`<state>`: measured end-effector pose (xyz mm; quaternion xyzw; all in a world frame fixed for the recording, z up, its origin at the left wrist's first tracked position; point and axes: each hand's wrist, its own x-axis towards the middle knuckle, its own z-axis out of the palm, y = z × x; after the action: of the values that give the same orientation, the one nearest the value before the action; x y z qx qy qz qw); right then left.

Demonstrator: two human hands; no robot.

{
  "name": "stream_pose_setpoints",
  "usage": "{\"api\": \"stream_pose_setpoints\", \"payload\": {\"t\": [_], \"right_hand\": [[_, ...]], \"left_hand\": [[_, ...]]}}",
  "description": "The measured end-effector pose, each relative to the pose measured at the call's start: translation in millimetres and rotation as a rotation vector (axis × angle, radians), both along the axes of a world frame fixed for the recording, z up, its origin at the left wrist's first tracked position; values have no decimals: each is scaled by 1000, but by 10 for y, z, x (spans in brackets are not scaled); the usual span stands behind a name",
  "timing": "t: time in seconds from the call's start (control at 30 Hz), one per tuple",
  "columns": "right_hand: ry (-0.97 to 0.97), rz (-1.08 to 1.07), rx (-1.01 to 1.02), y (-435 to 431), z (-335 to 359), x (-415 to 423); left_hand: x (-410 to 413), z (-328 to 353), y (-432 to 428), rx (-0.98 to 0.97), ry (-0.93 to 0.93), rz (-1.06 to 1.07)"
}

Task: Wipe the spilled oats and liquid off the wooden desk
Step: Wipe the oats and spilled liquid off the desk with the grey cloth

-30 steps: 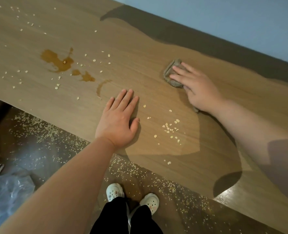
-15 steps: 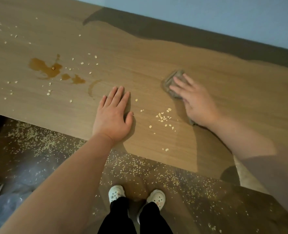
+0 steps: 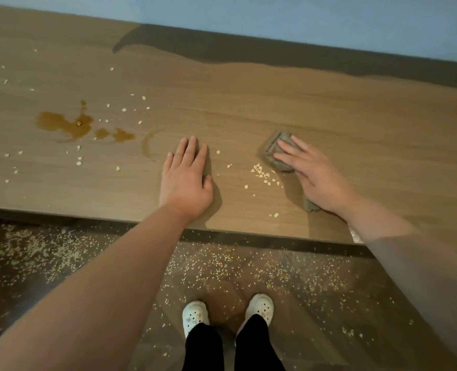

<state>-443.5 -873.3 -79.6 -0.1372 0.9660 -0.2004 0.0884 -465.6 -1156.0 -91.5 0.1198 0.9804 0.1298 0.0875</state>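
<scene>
Pressing a cloth (image 3: pixel 277 151) flat on the bench (image 3: pixel 356 124) with the right hand (image 3: pixel 313 175).
Left hand (image 3: pixel 186 180) lies flat, fingers spread, empty; oats (image 3: pixel 263 174) lie between the hands, brown liquid (image 3: pixel 69 125) far left.

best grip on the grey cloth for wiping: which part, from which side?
Come from above with a flat palm. The cloth lies folded flat on the desk, so it offers little to pinch; pressing down suits it better. The right hand already covers its near half with fingers spread. A tail sticks out by the wrist; probably tuck that under the palm.
</scene>
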Motion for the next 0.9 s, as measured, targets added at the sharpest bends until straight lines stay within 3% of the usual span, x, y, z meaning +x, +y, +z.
{"api": "stream_pose_setpoints", "payload": {"t": [0.13,0.33,0.47,0.6,0.73,0.9], "right_hand": [[65,-466,-8,137,2,332],[61,-969,251,-393,-51,833],[31,-1008,212,-1172,-101,507],[55,-881,194,-1639,-120,267],[71,-763,260,-1242,-147,403],[68,-986,243,-723,-122,249]], "left_hand": [[97,7,-387,16,-26,-206],[189,-54,-638,-128,26,-261],[189,-44,-610,-171,25,-267],[168,-46,-620,-207,11,-292],[71,-39,-679,-171,2,-336],[54,-12,-711,-137,16,-372]]}}
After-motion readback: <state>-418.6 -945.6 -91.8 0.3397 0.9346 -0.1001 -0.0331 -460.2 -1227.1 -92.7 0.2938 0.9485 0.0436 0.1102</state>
